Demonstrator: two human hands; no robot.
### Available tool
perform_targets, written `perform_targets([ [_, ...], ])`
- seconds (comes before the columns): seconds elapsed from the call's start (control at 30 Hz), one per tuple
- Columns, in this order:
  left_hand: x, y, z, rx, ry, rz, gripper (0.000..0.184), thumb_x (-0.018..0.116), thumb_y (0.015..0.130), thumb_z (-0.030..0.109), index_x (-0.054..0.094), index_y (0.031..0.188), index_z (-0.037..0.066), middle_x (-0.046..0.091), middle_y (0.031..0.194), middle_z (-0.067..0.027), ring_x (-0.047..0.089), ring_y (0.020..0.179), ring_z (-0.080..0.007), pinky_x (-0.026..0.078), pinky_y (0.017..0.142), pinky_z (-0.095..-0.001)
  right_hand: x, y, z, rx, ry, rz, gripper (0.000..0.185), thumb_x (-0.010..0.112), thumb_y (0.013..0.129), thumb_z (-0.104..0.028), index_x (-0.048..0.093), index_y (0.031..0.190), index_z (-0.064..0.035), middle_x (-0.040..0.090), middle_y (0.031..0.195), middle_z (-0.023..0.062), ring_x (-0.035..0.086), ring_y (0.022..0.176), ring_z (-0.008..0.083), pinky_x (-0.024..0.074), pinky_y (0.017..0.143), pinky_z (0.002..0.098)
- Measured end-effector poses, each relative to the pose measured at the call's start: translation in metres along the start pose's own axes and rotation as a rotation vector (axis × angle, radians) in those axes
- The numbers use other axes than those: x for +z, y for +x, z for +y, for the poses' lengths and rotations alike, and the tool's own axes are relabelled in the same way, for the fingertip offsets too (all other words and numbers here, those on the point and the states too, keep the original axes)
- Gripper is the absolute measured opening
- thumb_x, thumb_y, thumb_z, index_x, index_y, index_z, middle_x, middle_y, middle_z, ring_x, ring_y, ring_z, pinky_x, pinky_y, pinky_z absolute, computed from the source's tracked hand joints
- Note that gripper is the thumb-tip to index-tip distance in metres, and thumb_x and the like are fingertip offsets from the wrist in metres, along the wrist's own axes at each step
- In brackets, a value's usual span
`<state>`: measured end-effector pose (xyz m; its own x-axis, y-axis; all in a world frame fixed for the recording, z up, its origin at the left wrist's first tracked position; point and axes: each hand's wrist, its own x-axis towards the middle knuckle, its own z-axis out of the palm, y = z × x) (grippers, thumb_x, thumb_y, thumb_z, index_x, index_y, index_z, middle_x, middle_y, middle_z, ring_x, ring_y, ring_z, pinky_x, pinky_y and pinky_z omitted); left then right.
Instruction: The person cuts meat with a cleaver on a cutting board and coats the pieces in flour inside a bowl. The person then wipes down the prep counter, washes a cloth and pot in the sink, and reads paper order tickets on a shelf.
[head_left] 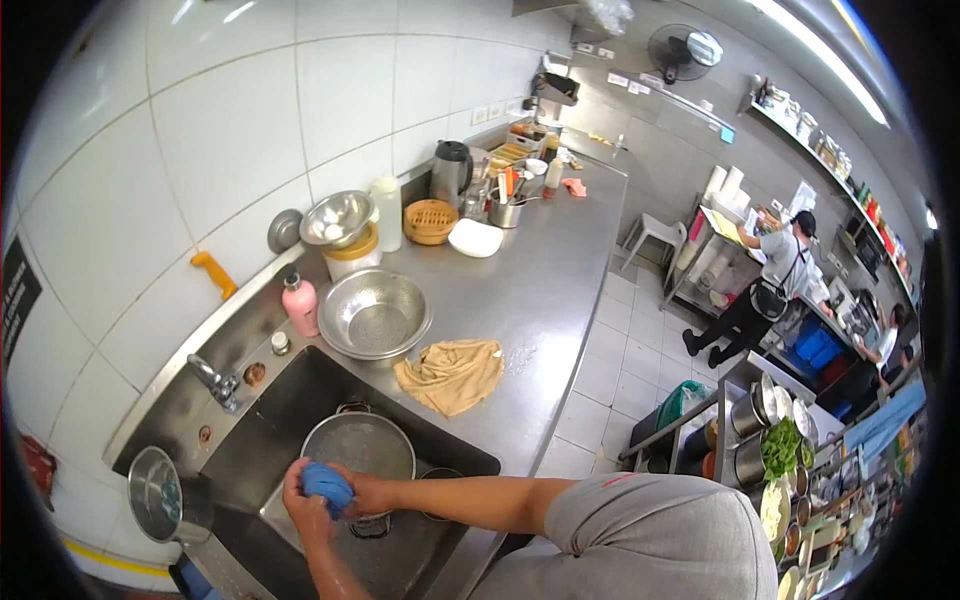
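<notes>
A blue cloth (327, 484) is bunched between my two hands above the sink (275, 430). My left hand (303, 497) is closed round its left side, and my right hand (366, 494) grips it from the right. Just beyond and partly under the hands, a round metal pot (375, 440) with side handles sits in the basin with cloudy water in it. Another round vessel (442, 480) stands beside it, mostly hidden by my right forearm.
A faucet (213, 382), pink bottle (300, 305), metal colander (375, 312) and tan cloth (452, 375) lie around the sink. A metal pot (160, 495) stands at its left. Across the aisle, a person (775, 270) stands at a counter near a pot rack (745, 420).
</notes>
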<state>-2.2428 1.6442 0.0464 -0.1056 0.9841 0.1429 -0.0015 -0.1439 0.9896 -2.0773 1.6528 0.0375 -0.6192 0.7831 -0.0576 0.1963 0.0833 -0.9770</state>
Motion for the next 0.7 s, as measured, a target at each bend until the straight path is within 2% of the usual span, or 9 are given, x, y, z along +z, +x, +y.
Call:
perform_targets([
  [0.03, 0.004, -0.001, -0.019, -0.163, -0.558, 0.216, 0.045, 0.062, 0.086, 0.007, 0.066, 0.131, 0.002, 0.068, 0.126, -0.0156, 0.068, 0.115, -0.0364, 0.055, 0.104, -0.0486, 0.0, -0.002, -0.01, 0.125, 0.268, 0.07, 0.1, 0.085, 0.078, -0.015, 0.03, 0.162, -0.0067, 0.067, 0.136, 0.0225, 0.064, 0.125, 0.0408, 0.0503, 0.106, 0.0491],
  [0.07, 0.005, -0.003, -0.039, -0.157, -0.559, 0.203, 0.045, 0.062, 0.086, 0.007, 0.066, 0.131, 0.002, 0.068, 0.126, -0.0156, 0.068, 0.115, -0.0364, 0.055, 0.104, -0.0486, 0.004, 0.008, 0.002, 0.117, 0.265, 0.081, 0.1, 0.085, 0.078, -0.015, 0.03, 0.162, -0.0067, 0.067, 0.136, 0.0225, 0.064, 0.125, 0.0408, 0.0503, 0.106, 0.0491],
  [0.13, 0.01, -0.005, -0.079, -0.512, -1.029, 0.397, 0.053, 0.05, 0.1, 0.037, 0.059, 0.14, 0.003, 0.065, 0.136, -0.0161, 0.066, 0.121, -0.0372, 0.052, 0.107, -0.0531, 0.022, 0.032, 0.05, 0.066, -0.205, 0.42, 0.088, 0.077, 0.087, -0.022, 0.032, 0.161, -0.0074, 0.071, 0.125, 0.0239, 0.07, 0.113, 0.0399, 0.0554, 0.095, 0.0481],
  [0.27, 0.049, -0.047, -0.072, -0.77, -0.992, 0.387, 0.065, 0.041, 0.103, 0.049, 0.052, 0.146, 0.002, 0.059, 0.144, -0.0191, 0.06, 0.132, -0.0367, 0.048, 0.112, -0.0556, 0.049, 0.018, 0.044, 0.383, -0.04, 0.636, 0.083, 0.073, 0.091, -0.031, 0.033, 0.161, -0.0106, 0.066, 0.135, 0.0259, 0.066, 0.124, 0.0414, 0.0523, 0.1, 0.0551],
  [0.37, 0.04, -0.073, -0.077, -0.821, -1.146, 0.247, 0.068, 0.041, 0.103, 0.051, 0.048, 0.152, 0.004, 0.052, 0.154, -0.0179, 0.053, 0.141, -0.0366, 0.044, 0.116, -0.0576, 0.048, -0.022, 0.012, 0.511, -0.396, 0.438, 0.092, 0.075, 0.09, -0.03, 0.026, 0.165, -0.0132, 0.047, 0.158, 0.0261, 0.044, 0.147, 0.0475, 0.0419, 0.111, 0.0651],
  [0.47, 0.037, -0.088, -0.065, -0.656, -1.252, 0.056, 0.071, 0.048, 0.1, 0.056, 0.046, 0.156, 0.012, 0.047, 0.159, -0.0162, 0.047, 0.146, -0.0367, 0.044, 0.115, -0.0576, 0.043, -0.034, 0.017, 0.28, -0.811, 0.347, 0.109, 0.083, 0.082, -0.034, 0.019, 0.169, -0.0166, 0.027, 0.171, 0.024, 0.019, 0.16, 0.0485, 0.026, 0.122, 0.0703],
  [0.53, 0.031, -0.089, -0.055, -0.529, -1.189, 0.006, 0.074, 0.055, 0.097, 0.059, 0.046, 0.158, 0.017, 0.046, 0.16, -0.0164, 0.046, 0.147, -0.0371, 0.046, 0.114, -0.0568, 0.021, -0.036, 0.028, -0.111, -0.744, -0.155, 0.116, 0.085, 0.076, -0.044, 0.02, 0.17, -0.0198, 0.011, 0.176, 0.0227, 0.008, 0.163, 0.0484, 0.019, 0.127, 0.0673],
  [0.63, -0.022, -0.088, -0.09, -0.556, -0.846, -0.08, 0.077, 0.074, 0.09, 0.05, 0.046, 0.158, 0.025, 0.055, 0.153, -0.0131, 0.052, 0.14, -0.0354, 0.047, 0.11, -0.0574, -0.001, -0.044, 0.004, -0.481, -0.763, -0.265, 0.129, 0.093, 0.067, -0.041, 0.018, 0.171, -0.0251, 0.017, 0.176, 0.0193, 0.01, 0.161, 0.0506, 0.0153, 0.127, 0.0687],
  [0.7, -0.065, -0.085, -0.131, -0.621, -0.975, -0.496, 0.065, 0.077, 0.086, 0.02, 0.057, 0.148, 0.021, 0.058, 0.144, -0.004, 0.064, 0.121, -0.0246, 0.058, 0.089, -0.0424, -0.019, -0.04, -0.017, -0.655, -0.939, -0.295, 0.125, 0.093, 0.067, -0.042, 0.023, 0.168, -0.0249, 0.019, 0.175, 0.0186, 0.014, 0.161, 0.0497, 0.0178, 0.127, 0.0678],
])
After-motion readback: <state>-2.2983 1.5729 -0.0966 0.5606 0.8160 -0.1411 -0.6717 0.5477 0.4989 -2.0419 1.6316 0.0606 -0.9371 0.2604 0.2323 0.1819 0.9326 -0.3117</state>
